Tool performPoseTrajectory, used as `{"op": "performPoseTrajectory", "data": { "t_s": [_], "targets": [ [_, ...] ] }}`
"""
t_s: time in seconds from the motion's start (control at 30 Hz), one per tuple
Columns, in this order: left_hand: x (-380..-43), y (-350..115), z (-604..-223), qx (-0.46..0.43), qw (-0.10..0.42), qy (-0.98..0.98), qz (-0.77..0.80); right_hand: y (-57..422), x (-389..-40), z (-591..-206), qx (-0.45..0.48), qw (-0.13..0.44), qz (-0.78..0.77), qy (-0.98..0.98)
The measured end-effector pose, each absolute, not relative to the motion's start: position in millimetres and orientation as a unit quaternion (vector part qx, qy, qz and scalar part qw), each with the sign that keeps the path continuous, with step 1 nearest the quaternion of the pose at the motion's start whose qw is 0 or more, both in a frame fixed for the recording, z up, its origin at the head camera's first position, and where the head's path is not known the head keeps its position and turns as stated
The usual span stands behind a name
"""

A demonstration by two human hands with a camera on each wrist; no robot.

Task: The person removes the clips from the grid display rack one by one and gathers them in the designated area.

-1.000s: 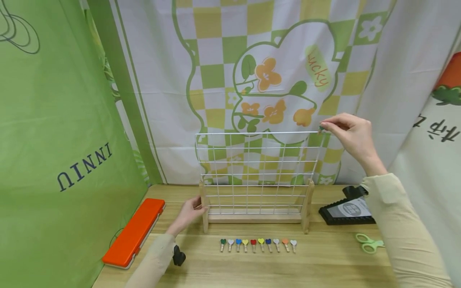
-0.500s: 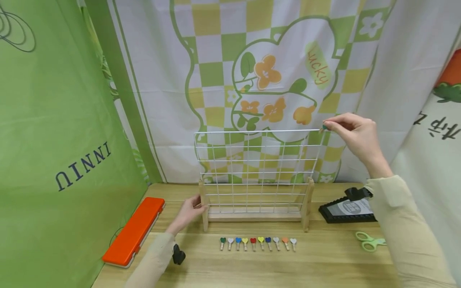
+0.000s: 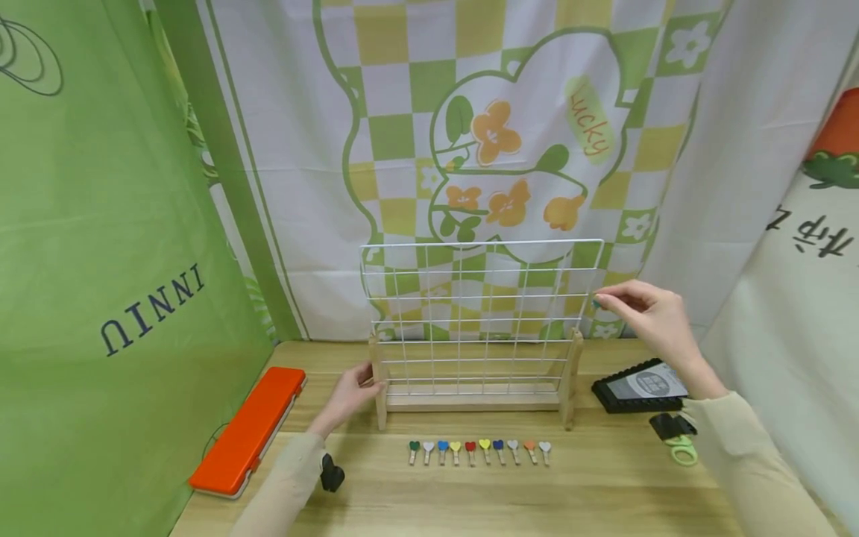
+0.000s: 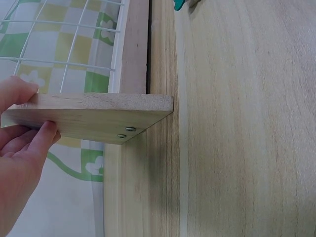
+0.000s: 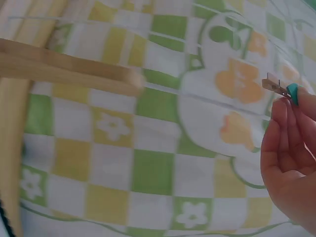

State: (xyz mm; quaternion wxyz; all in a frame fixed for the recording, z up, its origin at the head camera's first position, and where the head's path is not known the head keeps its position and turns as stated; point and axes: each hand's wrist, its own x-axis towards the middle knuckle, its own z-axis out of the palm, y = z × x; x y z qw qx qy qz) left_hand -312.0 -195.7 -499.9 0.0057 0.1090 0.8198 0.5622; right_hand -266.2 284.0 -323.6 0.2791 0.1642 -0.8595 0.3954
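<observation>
A white wire grid (image 3: 459, 298) stands upright in a wooden base (image 3: 470, 403) on the table. My left hand (image 3: 347, 399) grips the base's left upright (image 4: 94, 102), thumb on one side and fingers on the other. Just beyond the grid's right edge, my right hand (image 3: 647, 317) pinches a small wooden clothespin (image 5: 276, 88) by its teal end, between thumb and fingertips. In the head view this clothespin looks close to the side wire; whether it touches is unclear. Several clothespins with coloured hearts (image 3: 470, 447) lie in a row before the base.
On the left lies an orange-red case (image 3: 250, 429) beside the green curtain. To the right are a black tray with a grey label (image 3: 640, 386) and light green scissors (image 3: 683, 451), partly covered by the right wrist's black camera. A patterned curtain (image 3: 396, 97) hangs behind the grid.
My right hand has moved down from the grid's top right corner to the middle of its right side, still pinching the clothespin. The left hand stays on the upright.
</observation>
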Motion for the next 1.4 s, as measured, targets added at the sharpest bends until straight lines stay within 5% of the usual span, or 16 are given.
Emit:
{"op": "performPoseTrajectory", "data": {
  "t_s": [0.77, 1.4],
  "targets": [
    [-311, -197, -499, 0.113, 0.002, 0.825, 0.553, 268, -229, -507, 0.071, 0.022, 0.342, -0.937],
    [-311, -195, -497, 0.108, 0.009, 0.824, 0.556, 261, -226, -535, 0.088, 0.026, 0.352, -0.932]
  ]
}}
